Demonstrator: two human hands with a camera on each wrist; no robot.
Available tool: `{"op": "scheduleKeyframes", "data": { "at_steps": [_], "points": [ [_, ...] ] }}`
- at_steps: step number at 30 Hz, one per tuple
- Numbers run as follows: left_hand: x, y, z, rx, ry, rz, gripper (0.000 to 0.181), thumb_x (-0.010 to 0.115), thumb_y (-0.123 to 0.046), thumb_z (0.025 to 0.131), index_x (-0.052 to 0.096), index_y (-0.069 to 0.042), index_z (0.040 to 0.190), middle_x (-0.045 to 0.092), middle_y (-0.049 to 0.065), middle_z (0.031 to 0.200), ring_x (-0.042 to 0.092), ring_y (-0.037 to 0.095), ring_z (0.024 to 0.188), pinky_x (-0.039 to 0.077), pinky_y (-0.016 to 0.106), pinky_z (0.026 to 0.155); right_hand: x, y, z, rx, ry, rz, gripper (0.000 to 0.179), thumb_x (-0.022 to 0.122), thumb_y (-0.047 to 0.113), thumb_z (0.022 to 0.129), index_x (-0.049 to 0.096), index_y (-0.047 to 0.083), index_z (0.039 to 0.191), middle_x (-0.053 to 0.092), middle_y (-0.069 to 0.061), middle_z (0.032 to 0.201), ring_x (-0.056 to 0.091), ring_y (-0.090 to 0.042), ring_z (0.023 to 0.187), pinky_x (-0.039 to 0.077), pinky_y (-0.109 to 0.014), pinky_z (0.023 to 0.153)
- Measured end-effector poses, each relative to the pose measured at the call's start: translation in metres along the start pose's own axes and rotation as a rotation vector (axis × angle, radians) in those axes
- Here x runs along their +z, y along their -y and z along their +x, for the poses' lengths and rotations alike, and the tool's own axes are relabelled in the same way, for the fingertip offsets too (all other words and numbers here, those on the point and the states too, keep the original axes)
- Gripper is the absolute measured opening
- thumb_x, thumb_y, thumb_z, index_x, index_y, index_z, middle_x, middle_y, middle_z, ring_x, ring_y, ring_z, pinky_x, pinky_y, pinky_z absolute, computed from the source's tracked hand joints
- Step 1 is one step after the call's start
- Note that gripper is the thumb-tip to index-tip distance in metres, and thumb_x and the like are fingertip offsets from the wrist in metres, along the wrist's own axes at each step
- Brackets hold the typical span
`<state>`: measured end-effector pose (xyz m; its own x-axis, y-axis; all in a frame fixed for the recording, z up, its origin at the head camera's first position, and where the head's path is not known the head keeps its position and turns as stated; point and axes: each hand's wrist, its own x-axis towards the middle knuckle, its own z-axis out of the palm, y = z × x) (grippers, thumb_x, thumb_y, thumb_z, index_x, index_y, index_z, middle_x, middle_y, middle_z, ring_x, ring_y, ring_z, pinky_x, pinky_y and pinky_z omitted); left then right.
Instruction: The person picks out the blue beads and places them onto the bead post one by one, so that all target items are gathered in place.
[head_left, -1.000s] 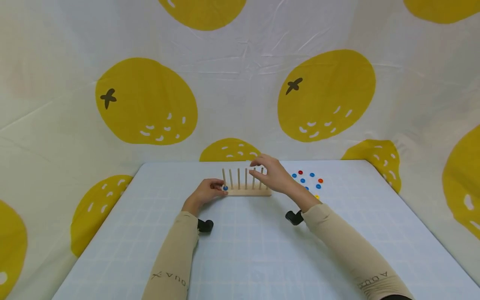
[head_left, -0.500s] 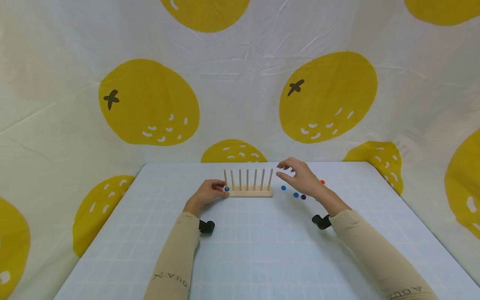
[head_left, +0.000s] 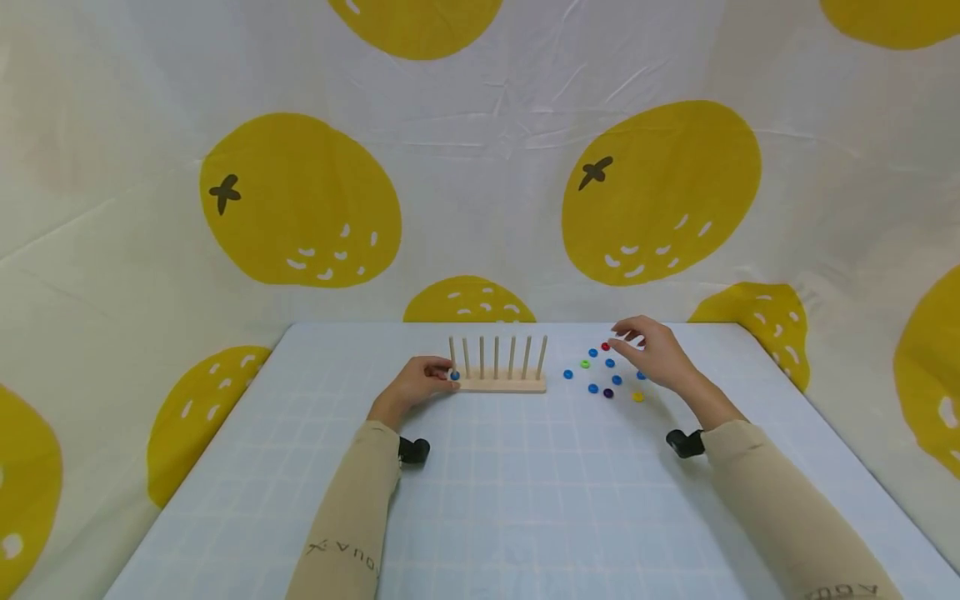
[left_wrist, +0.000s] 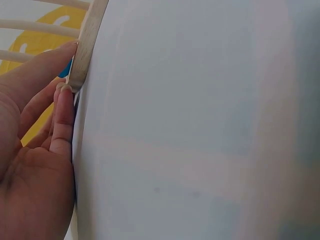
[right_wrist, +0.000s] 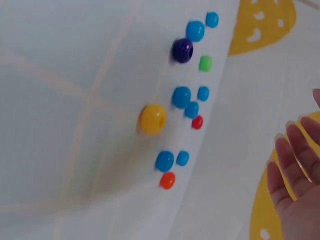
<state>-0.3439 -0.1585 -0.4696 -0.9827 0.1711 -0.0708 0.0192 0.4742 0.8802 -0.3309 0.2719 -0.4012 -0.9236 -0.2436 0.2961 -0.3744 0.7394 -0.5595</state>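
Observation:
My left hand (head_left: 412,382) grips the left end of a wooden peg stand (head_left: 500,386), thumb on its base (left_wrist: 86,50) in the left wrist view. A blue bead (head_left: 454,376) sits at the foot of the leftmost peg, beside my fingers; the other pegs are bare. My right hand (head_left: 660,354) hovers over loose beads on the right, fingers loosely bent and holding nothing. Near its fingertips lies a red bead (head_left: 605,346). The right wrist view shows a yellow bead (right_wrist: 152,119), a purple bead (right_wrist: 182,51), a green bead (right_wrist: 205,63), an orange-red bead (right_wrist: 167,180) and several blue ones.
A pale checked cloth (head_left: 480,500) covers the table. Behind it hangs a white curtain (head_left: 480,192) printed with large yellow fruit. Black wrist mounts (head_left: 684,443) stick out below both hands.
My right hand has moved right, from above the pegs to over the loose beads, uncovering the stand's right end. The left hand still holds the stand in about the same place.

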Motion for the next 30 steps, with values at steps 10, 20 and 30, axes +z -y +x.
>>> {"op": "scheduleKeyframes", "data": {
  "at_steps": [10, 20, 30],
  "points": [
    [-0.001, 0.001, -0.001, 0.018, 0.000, -0.007, 0.046, 0.083, -0.012, 0.087, 0.067, -0.001, 0.129, 0.067, 0.008, 0.099, 0.057, 0.019, 0.089, 0.046, 0.029, 0.081, -0.006, -0.044, 0.008, 0.195, 0.015, -0.019, 0.040, 0.063, 0.021, 0.103, 0.056, -0.004, 0.134, 0.057, -0.025, 0.127, 0.050, -0.042, 0.117, 0.048, -0.055, 0.099],
    [0.000, 0.000, -0.001, 0.031, 0.022, -0.021, 0.046, 0.082, -0.011, 0.088, 0.066, 0.000, 0.130, 0.068, 0.008, 0.100, 0.058, 0.018, 0.089, 0.047, 0.028, 0.081, 0.004, -0.068, 0.019, 0.373, 0.122, -0.001, 0.045, 0.063, 0.022, 0.103, 0.052, -0.005, 0.137, 0.054, -0.025, 0.125, 0.050, -0.039, 0.110, 0.048, -0.052, 0.100],
    [-0.001, 0.002, 0.000, 0.032, 0.015, -0.026, 0.046, 0.083, -0.011, 0.086, 0.067, 0.001, 0.128, 0.067, 0.008, 0.098, 0.057, 0.017, 0.087, 0.046, 0.027, 0.079, 0.013, -0.086, 0.027, 0.436, 0.181, -0.009, 0.042, 0.064, 0.023, 0.102, 0.056, -0.005, 0.131, 0.058, -0.025, 0.122, 0.051, -0.039, 0.107, 0.046, -0.055, 0.103]
  ]
}}
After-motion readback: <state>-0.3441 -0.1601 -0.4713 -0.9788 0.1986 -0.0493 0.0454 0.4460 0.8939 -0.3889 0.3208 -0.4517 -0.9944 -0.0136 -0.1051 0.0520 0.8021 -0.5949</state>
